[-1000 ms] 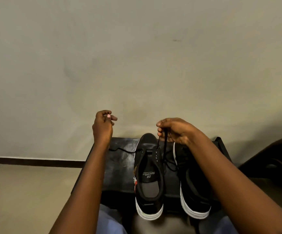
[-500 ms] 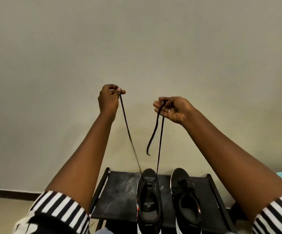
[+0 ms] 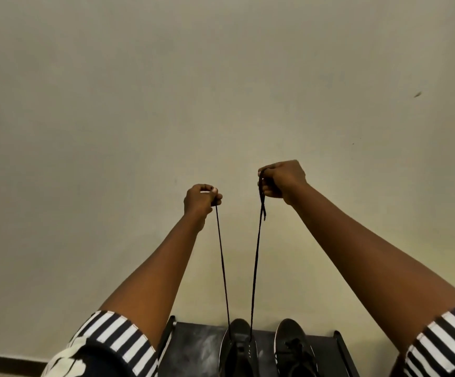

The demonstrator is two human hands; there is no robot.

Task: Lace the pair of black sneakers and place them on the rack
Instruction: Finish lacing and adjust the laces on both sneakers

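Note:
Two black sneakers stand side by side on a black rack at the bottom edge. The left sneaker has a black lace running up from its front eyelets in two taut strands. My left hand pinches the end of the left strand, raised high against the wall. My right hand grips the right strand a little higher, with a short tail hanging below the fingers. The right sneaker shows lacing across its front. Both heels are cut off by the frame.
A plain beige wall fills most of the view behind the raised hands. A dark skirting strip runs along the lower left. Striped sleeves frame both lower corners.
Both hands have risen from just above the shoe to well above it, drawing the lace strands out long and taut. The view has tilted upward, and the tail below my right hand is shorter.

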